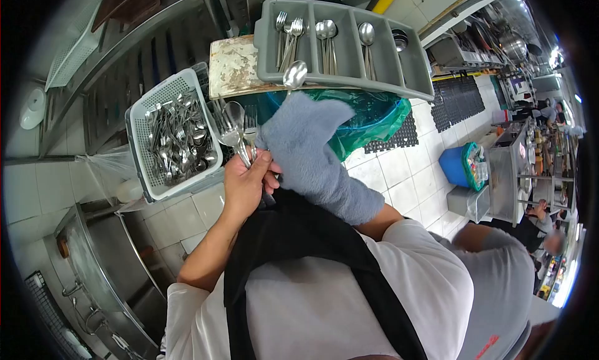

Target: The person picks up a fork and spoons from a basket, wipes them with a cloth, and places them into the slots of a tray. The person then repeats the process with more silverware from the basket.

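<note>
My left hand [253, 179] is closed around a bunch of forks and spoons [235, 124], their heads pointing up and away from me. A grey cloth [306, 132] covers my right hand, so its fingers are hidden; only the forearm [382, 222] shows. A single spoon [294, 76] sticks out past the far end of the cloth, close to the near edge of a grey cutlery tray [346, 80]. Forks [293, 36] and spoons [367, 35] lie in separate compartments. Left of my left hand, a white basket [136, 119] holds a heap of mixed cutlery [178, 135].
Beneath the tray is a worn board [234, 66], with a green plastic bag [349, 146] below. A metal sink [112, 254] stands at lower left. To the right are a blue bin [452, 166], a person in grey [493, 285] close beside me, and other people farther off.
</note>
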`<action>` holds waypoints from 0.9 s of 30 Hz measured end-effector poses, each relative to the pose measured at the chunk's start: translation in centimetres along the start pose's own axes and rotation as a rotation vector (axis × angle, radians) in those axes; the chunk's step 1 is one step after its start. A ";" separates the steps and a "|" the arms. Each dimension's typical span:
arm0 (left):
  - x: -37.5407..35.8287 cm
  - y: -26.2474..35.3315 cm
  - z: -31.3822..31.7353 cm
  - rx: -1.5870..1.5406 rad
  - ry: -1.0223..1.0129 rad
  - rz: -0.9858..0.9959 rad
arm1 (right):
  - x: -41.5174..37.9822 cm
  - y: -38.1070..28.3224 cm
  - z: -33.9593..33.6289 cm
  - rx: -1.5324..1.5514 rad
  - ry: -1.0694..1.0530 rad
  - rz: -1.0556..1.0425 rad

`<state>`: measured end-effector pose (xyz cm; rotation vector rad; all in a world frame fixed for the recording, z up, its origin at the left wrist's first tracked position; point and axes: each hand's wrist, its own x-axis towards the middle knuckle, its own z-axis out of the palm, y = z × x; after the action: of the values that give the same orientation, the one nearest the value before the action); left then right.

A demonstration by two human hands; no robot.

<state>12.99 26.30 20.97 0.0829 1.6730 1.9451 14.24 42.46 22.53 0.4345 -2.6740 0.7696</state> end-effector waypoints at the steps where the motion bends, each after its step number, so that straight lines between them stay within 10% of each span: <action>1: 0.1 -0.2 0.1 -0.003 0.005 -0.001 | -0.2 0.0 0.1 0.150 -0.128 0.001; 16: -0.8 -1.0 1.8 -0.179 0.132 -0.081 | 2.4 6.8 -2.9 -0.121 0.085 0.143; 25: -0.2 -1.4 1.1 -0.080 0.041 -0.009 | 2.2 0.7 -0.5 0.213 -0.028 -0.177; 27: -0.8 -0.5 1.1 -0.030 0.061 -0.073 | 3.3 0.1 -1.5 -0.205 -0.095 -0.216</action>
<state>14.27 27.00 20.96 -0.0485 1.6621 1.9350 11.60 42.72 24.92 0.7071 -2.6981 0.4174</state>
